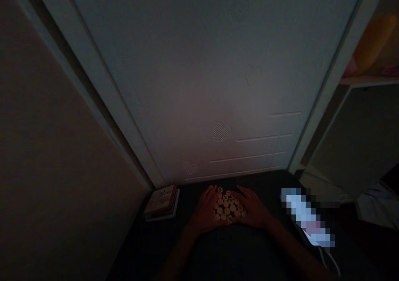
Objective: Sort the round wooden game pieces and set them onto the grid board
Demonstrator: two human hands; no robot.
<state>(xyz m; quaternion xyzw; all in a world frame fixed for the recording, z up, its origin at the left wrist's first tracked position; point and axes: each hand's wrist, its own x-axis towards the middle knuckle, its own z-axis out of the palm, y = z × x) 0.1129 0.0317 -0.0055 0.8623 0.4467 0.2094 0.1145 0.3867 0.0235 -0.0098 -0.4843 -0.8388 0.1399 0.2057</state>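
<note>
Several small round wooden pieces (227,210) lie in a cluster on the dark table, some with markings on top. My left hand (204,209) rests along the left side of the cluster, its fingers stretched forward and touching the outer pieces. On the right side, my right hand (252,208) curves around the cluster with its fingers spread and its thumb near the front pieces. Neither hand grips a piece. The light is dim, and the markings are too small to read.
A stack of flat boxes or books (160,202) sits at the table's back left. A lit, pixelated device (307,218) with a white cable (328,261) lies at the right. Behind the dark table (230,256) stands a pale panel (199,85) with heart patterns.
</note>
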